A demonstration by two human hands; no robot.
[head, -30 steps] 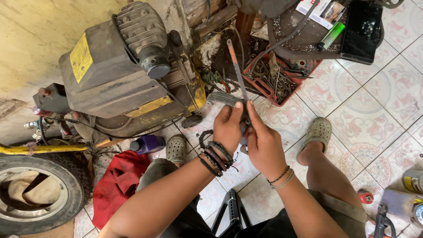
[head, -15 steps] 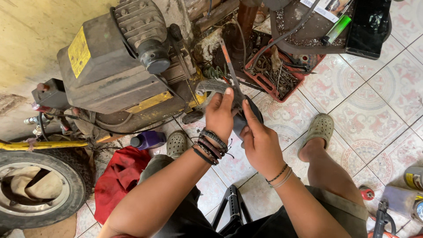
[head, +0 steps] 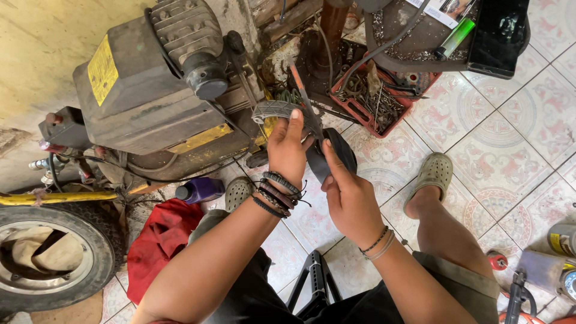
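Rubber is what both hands are working: a small black tyre (head: 329,153), ribbed with tread, held in the air over the patterned floor tiles (head: 504,120), just in front of the grey engine block with its yellow label (head: 144,102). The left hand (head: 288,150) grips the tyre's upper tread section, thumb pressing the curled grey edge, while the right hand (head: 348,198) clasps the lower side, fingers wrapped round the black wall. A thin orange-handled tool (head: 303,99) stands up between the hands; which hand steadies it I cannot tell. To do this levering well, I judge the left thumb should keep the tread pinned firmly while the tool bites close to the edge, so the rubber does not spring back or slip toward the fingers. Behind the tyre sits a red plastic tray of rusty screws and bits (head: 375,102). Near the left foot lie a purple bottle (head: 201,189) and a red cloth (head: 162,240); a worn wheel (head: 48,258) rests at far left.
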